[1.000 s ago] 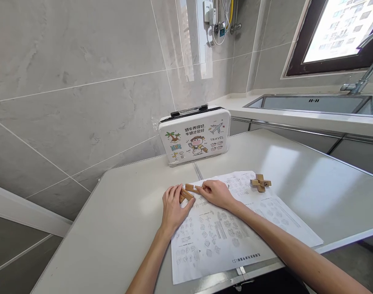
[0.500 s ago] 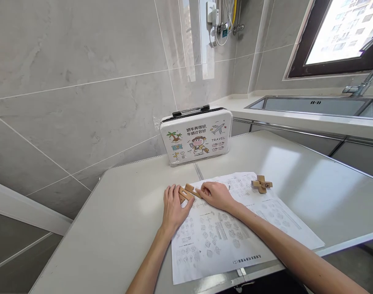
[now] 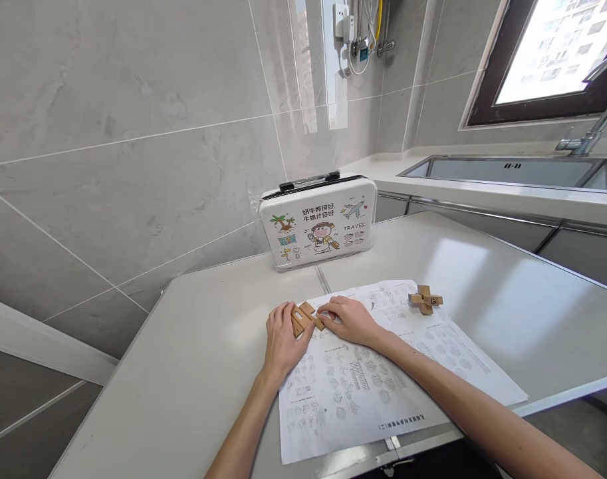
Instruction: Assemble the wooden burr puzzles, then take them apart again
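Observation:
Several notched wooden puzzle pieces (image 3: 301, 319) lie side by side at the far left corner of a printed instruction sheet (image 3: 397, 426). My left hand (image 3: 284, 339) is curled around their left side, with the thumb at the near end and the fingers at the far end. Pinched at the right of the row, my right hand (image 3: 350, 320) has its fingertips on another notched wooden piece (image 3: 320, 324). That piece is partly covered by the fingers. An assembled wooden cross-shaped puzzle (image 3: 425, 300), marked "G", rests at the sheet's far right corner.
A white cartoon-printed case (image 3: 319, 223) with a black handle stands upright on the white table (image 3: 213, 372), near the tiled wall. Behind on the right is a counter with a sink (image 3: 512, 174) and a faucet (image 3: 587, 141) below a window.
My right fingers have shifted slightly left, and the wooden pieces now sit closer together and more parallel. My left hand stays nearly in place.

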Demonstrator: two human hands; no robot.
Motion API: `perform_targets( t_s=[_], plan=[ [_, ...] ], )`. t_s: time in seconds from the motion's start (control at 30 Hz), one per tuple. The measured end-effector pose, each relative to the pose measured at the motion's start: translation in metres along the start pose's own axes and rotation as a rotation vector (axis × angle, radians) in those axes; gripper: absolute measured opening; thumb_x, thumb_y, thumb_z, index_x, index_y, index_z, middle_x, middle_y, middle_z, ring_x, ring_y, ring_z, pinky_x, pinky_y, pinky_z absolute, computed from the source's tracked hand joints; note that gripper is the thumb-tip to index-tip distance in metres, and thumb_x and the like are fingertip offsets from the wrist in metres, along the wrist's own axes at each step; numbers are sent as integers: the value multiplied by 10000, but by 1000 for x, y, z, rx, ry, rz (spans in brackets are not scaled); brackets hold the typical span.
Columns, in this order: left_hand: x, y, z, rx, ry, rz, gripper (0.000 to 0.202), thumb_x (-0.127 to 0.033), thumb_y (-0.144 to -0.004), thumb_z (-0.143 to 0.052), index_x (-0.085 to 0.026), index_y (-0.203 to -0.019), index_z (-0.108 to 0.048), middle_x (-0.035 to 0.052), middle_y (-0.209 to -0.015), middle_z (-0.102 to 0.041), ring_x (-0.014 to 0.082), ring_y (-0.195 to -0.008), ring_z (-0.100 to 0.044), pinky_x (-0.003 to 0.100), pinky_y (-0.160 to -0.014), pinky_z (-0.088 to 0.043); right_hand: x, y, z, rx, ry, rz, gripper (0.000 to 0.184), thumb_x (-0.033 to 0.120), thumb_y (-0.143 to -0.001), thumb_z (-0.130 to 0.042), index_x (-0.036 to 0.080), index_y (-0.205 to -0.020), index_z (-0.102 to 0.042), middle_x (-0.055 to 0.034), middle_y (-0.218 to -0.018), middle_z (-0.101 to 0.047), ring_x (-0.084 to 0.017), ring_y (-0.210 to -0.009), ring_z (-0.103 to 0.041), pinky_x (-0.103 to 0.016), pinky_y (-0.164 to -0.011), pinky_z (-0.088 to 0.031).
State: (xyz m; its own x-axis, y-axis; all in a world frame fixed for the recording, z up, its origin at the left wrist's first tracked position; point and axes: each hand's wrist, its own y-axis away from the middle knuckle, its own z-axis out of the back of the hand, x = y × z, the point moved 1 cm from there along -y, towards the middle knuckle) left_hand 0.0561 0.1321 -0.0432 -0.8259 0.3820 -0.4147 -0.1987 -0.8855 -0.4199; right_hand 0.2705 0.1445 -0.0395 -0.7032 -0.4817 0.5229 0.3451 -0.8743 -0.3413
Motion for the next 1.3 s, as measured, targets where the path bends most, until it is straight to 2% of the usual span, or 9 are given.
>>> perform_targets(
  t_s=[0.23,0.33,0.6,0.87,1.07,1.3],
  plan=[
    [-4,0,2,42,-14,-35,751,-514,-787,-790,-265,-1428,-489,117,-1468,-560,359,-1376,-481,546,-1156,-384,-1,1,-3,11,-9,65,214,308,-1024,-600,266,-1127,-783,-28,-855,-680,-193,-873,-642,-290,-742,-439],
    [-5,0,4,51,-21,-32,785,-563,-774,-802,-277,-1435,-489,104,-1473,-565,351,-1374,-480,536,-1149,-395,-1,1,-3,23,-25,84,223,304,-1033,-593,274,-1139,-788,-33,-882,-688,-195,-898,-648,-293,-757,-447],
    [-7,-1,6,86,-4,-25,634,-500,-843,-777,-316,-1402,-541,61,-1447,-604,330,-1328,-499,527,-1133,-406,-1,0,-2,38,-15,84,250,306,-1042,-585,270,-1198,-778,-39,-884,-679,-200,-903,-643,-297,-773,-456],
    [-6,-1,6,109,-18,-66,621,-528,-882,-731,-332,-1436,-530,59,-1451,-622,340,-1311,-498,565,-1116,-405,0,2,0,45,-13,106,283,318,-1059,-549,282,-1246,-757,-43,-908,-669,-203,-911,-635,-305,-773,-461],
    [-4,-2,6,64,-14,-36,556,-513,-920,-698,-315,-1415,-540,68,-1428,-630,325,-1287,-506,542,-1097,-416,2,1,2,53,-3,103,258,298,-1047,-565,242,-1227,-741,-47,-908,-691,-212,-927,-645,-314,-810,-469],
    [-2,-1,3,24,-35,51,562,-520,-930,-680,-281,-1413,-518,99,-1470,-586,358,-1336,-466,585,-1108,-386,0,1,2,42,0,111,204,248,-1024,-575,212,-1145,-734,-47,-903,-704,-216,-916,-652,-320,-816,-473]
  ],
)
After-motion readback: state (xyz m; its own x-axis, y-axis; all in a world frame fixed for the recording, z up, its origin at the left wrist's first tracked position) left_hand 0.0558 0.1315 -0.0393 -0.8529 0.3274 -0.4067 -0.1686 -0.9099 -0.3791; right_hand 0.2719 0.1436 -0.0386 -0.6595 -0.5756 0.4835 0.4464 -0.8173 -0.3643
